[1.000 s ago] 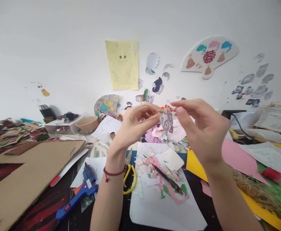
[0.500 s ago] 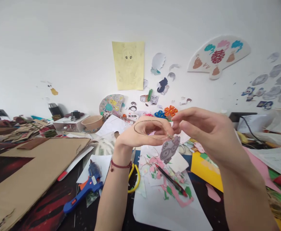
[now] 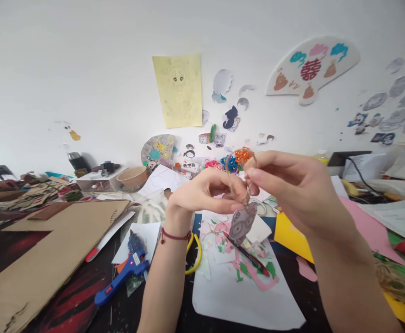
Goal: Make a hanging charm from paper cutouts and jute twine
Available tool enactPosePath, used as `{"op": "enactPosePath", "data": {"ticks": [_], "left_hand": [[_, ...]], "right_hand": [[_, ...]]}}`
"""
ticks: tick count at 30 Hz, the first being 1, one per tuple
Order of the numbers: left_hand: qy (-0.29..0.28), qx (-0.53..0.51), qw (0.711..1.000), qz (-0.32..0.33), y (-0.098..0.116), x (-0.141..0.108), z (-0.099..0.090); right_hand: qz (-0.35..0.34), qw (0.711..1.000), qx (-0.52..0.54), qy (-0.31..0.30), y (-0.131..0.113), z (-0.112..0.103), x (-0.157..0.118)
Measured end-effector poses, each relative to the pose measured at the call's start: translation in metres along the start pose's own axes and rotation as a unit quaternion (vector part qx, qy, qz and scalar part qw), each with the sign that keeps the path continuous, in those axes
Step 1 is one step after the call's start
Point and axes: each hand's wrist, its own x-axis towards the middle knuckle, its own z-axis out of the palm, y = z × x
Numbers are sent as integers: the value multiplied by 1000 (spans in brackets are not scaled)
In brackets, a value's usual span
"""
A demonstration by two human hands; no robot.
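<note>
My left hand point(image 3: 207, 192) pinches a grey paper cutout point(image 3: 243, 224) with a drawn character near its top edge, where a loop of twine point(image 3: 230, 162) is tied on. My right hand point(image 3: 285, 185) has thumb and forefinger closed on the twine just above the cutout. The loop stands up between both hands. Beneath hangs a white sheet of paper point(image 3: 237, 303) on the table, covered with pink and green paper scraps point(image 3: 258, 282). A dark pen with red ends point(image 3: 247, 255) lies across the scraps. Part of the knot is hidden by my fingers.
A blue glue gun point(image 3: 121, 282) and yellow-handled scissors point(image 3: 197, 259) lie beside my left forearm. Cut cardboard point(image 3: 56, 245) covers the left side. Yellow paper point(image 3: 294, 238), pink paper point(image 3: 369, 231) and a twine bundle point(image 3: 395, 280) are at the right. Paper flowers point(image 3: 228, 163) stand behind my hands.
The twine loop, lying over my left hand before, now stands upright between the hands. My right thumb and forefinger have closed on the twine, and the cutout has turned and dropped slightly.
</note>
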Motion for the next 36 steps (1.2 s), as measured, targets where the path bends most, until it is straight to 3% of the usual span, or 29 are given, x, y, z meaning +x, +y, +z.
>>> {"op": "enactPosePath", "data": {"ticks": [5, 11, 14, 21, 24, 27, 30, 33, 36], "left_hand": [[-16, -33, 999, 22, -4, 2, -1], [-28, -70, 995, 68, -11, 3, -3], [-41, -76, 993, 80, -14, 4, -4], [-65, -88, 994, 24, -18, 8, -1], [-65, -83, 994, 29, -19, 9, -1], [-28, -75, 997, 24, -13, 10, 1], [52, -31, 998, 8, 5, 10, 8], [144, 45, 988, -36, 26, 9, 19], [240, 74, 966, -55, 40, 8, 28]], "right_hand": [[43, 994, 99, 14, -8, -4, 1], [80, 975, 206, -15, -14, -9, 4], [71, 981, 180, -15, -11, -10, 3], [13, 1000, 21, -9, -3, -10, 4], [11, 1000, 16, -12, -1, -10, 6], [20, 1000, -24, 1, 1, -7, 8], [6, 984, -146, 106, 0, -8, 7], [-30, 967, -176, 181, -8, -13, 3], [-12, 977, -192, 88, -19, -18, -5]]}}
